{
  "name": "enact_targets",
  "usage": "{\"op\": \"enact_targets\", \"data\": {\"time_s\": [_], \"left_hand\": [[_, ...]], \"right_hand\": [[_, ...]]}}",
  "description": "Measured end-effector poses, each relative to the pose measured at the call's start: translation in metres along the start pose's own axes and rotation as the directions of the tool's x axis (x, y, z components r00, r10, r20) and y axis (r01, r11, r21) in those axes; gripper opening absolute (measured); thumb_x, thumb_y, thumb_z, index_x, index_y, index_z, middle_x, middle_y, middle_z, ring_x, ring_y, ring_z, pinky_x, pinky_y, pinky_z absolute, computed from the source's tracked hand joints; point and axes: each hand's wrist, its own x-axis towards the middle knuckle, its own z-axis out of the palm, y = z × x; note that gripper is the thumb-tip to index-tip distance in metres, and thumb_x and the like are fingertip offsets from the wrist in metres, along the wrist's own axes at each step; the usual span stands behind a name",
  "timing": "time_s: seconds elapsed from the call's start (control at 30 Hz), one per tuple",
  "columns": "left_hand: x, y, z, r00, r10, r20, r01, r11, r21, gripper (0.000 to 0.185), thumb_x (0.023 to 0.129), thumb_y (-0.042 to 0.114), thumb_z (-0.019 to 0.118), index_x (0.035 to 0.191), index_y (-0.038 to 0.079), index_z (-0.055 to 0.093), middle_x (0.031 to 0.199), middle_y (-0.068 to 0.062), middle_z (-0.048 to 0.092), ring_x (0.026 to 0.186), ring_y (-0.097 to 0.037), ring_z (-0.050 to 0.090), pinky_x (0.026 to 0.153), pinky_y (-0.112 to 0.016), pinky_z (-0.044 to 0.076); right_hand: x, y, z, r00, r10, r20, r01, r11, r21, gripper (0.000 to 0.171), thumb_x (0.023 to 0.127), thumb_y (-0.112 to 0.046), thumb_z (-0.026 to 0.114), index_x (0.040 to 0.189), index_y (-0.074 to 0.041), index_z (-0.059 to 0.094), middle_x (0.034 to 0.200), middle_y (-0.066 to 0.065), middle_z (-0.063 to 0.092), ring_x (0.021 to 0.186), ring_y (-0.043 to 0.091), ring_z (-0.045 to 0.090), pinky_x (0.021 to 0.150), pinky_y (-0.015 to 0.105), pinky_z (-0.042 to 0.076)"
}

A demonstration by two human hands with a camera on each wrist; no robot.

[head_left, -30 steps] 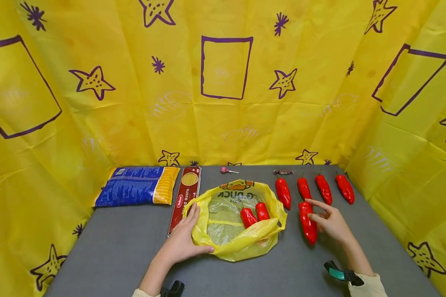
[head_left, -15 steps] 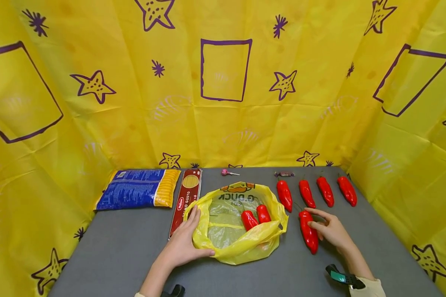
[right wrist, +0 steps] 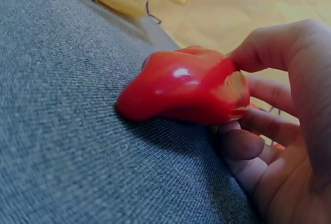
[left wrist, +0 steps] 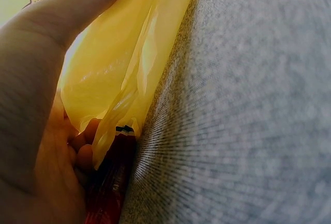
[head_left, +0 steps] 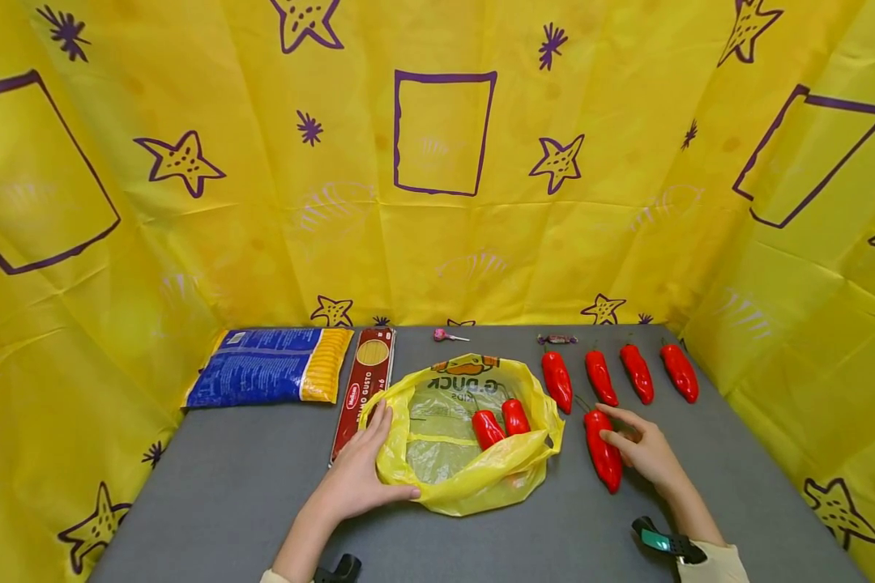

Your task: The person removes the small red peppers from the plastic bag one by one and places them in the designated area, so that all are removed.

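A yellow plastic bag [head_left: 474, 470] lies open on the grey table [head_left: 226, 494], with two red peppers [head_left: 501, 421] inside it. My left hand [head_left: 360, 474] holds the bag's left rim [left wrist: 111, 79], thumb along the front edge. To the right of the bag lies a loose red pepper [head_left: 602, 449]. My right hand [head_left: 642, 449] curls round that pepper [right wrist: 189, 92], thumb on top and fingers beneath, while it rests on the table. Several more red peppers [head_left: 620, 374] lie in a row behind.
A blue pasta bag [head_left: 273, 366] and a red spaghetti box [head_left: 364, 385] lie at the back left. A pink lollipop [head_left: 445, 334] and a wrapped candy [head_left: 557, 339] sit by the yellow star-patterned backdrop [head_left: 445, 202], which closes in the table on three sides.
My right hand has closed its fingers round the loose pepper, which has shifted slightly left toward the bag. The left hand keeps its hold on the bag.
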Motion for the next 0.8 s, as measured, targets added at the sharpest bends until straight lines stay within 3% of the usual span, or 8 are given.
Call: {"op": "enact_targets", "data": {"time_s": [0.47,0.8], "left_hand": [[0.0015,-0.0017,0.0006,1.0,0.016,-0.004,-0.016,1.0,0.007,0.137,0.069,0.072,0.088,0.17,0.008,0.02,0.179,-0.008,0.01,0.155,-0.049,0.033,0.123,-0.071,0.024],[0.0015,-0.0011,-0.0005,1.0,0.017,0.007,-0.017,1.0,0.008,0.138,0.069,0.072,0.089,0.17,0.008,0.019,0.179,-0.008,0.009,0.154,-0.051,0.033,0.123,-0.072,0.023]], "right_hand": [[0.0023,0.0018,0.0059,0.999,0.014,-0.047,-0.016,0.999,-0.042,0.052,0.101,-0.021,0.072,0.15,-0.007,0.06,0.057,-0.003,0.044,0.048,0.011,0.041,0.048,0.026,0.037],[0.0037,0.0043,0.0055,0.998,0.016,-0.065,-0.016,1.0,0.0,0.051,0.102,-0.019,0.071,0.15,-0.005,0.059,0.06,-0.002,0.047,0.047,0.01,0.043,0.047,0.025,0.039]]}}
